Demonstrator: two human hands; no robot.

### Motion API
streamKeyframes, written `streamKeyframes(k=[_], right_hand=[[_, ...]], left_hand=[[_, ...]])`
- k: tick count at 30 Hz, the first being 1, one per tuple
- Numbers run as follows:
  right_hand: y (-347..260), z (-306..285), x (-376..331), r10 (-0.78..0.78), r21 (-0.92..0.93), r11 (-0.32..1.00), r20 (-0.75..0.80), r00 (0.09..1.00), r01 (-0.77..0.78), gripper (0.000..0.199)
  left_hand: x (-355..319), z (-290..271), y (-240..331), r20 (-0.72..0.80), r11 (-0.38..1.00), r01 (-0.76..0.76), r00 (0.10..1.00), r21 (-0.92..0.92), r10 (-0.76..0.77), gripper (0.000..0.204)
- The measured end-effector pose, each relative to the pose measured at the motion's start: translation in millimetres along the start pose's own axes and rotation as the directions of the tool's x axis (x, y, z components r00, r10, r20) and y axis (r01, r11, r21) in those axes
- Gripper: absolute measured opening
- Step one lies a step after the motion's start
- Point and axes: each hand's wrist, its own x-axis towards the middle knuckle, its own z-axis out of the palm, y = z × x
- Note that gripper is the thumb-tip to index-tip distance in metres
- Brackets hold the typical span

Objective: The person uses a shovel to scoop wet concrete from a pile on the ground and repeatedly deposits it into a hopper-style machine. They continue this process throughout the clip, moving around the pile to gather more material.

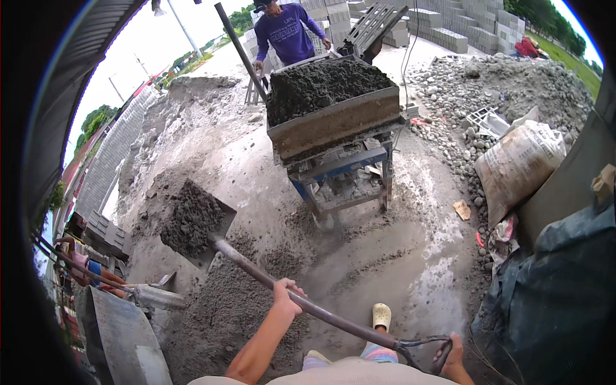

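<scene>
A long-handled shovel [333, 321] slants across in front of me, its square blade raised to the left. Dark, damp mortar-like mix [191, 217] is heaped on the blade. My left hand [288, 294] wraps round the middle of the shaft. At the other end, my right hand [451, 351] is closed on the D-shaped grip, near the lower right edge. Below the blade lies a loose pile of grey mix [240, 314]. Ahead stands a metal hopper [340, 120] on a blue frame, filled with the same dark mix.
A person in a purple shirt [287, 32] stands behind the hopper. To the right are a gravel heap [507, 83], a full sack [521, 163] and a dark tarp [552, 289]. Concrete blocks [449, 32] are stacked at the back. Another person [96, 268] is partly visible at far left.
</scene>
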Motion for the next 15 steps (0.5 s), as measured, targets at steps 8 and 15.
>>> streamKeyframes(k=[8,15], right_hand=[[-69.4,92.2,-38.0,0.321,0.348,0.866,0.162,0.933,-0.358,0.04],[-54.2,111.8,2.7,0.411,0.301,0.796,0.368,0.834,-0.525,0.04]], left_hand=[[-81.7,187.9,102.8,0.523,0.893,-0.402,0.815,0.204,0.248,0.01],[-62.1,277.6,107.4,0.558,0.672,-0.546,0.796,0.499,0.233,0.012]])
